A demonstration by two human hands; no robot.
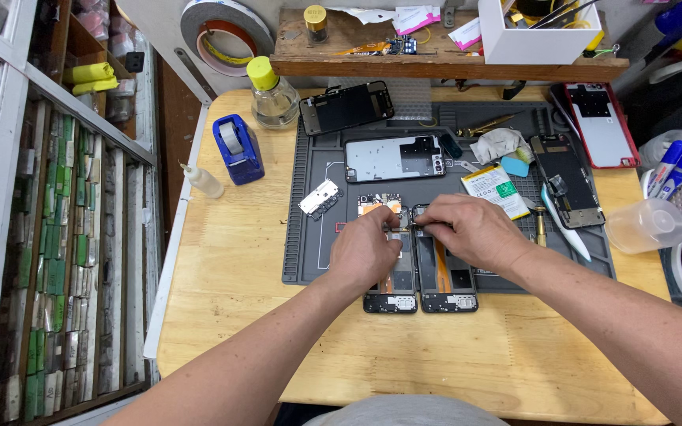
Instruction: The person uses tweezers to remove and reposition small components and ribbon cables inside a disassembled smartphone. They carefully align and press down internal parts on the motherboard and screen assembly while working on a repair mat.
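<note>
Grey is the colour of the work mat [309, 237] on our wooden table [230, 315], and we tell every place from that mat. Near its front edge our left hand [365, 251] and our right hand [471, 233] come close together, fingertips nearly touching. Both hands are pinched on something small and thin between them; it is too small for us to tell what it is. Under our hands lie 2 opened phone frames [418, 296] side by side, with their bottom ends sticking out over the front edge of the mat. We can see an orange strip inside the right one.

Just left of our hands on the mat sits a small white part [319, 197]. Behind our hands, in the middle of the mat, lies a silver phone plate [394, 158]. On the right part of the mat rest a battery [496, 189] with a yellow and green label, a crumpled cloth [499, 144] and another open phone [568, 181]. Off the mat's back left corner stand a blue tape dispenser [237, 148] and a glass bottle [272, 95] with a yellow cap. Off the right side lies a clear plastic cup [646, 225].
</note>
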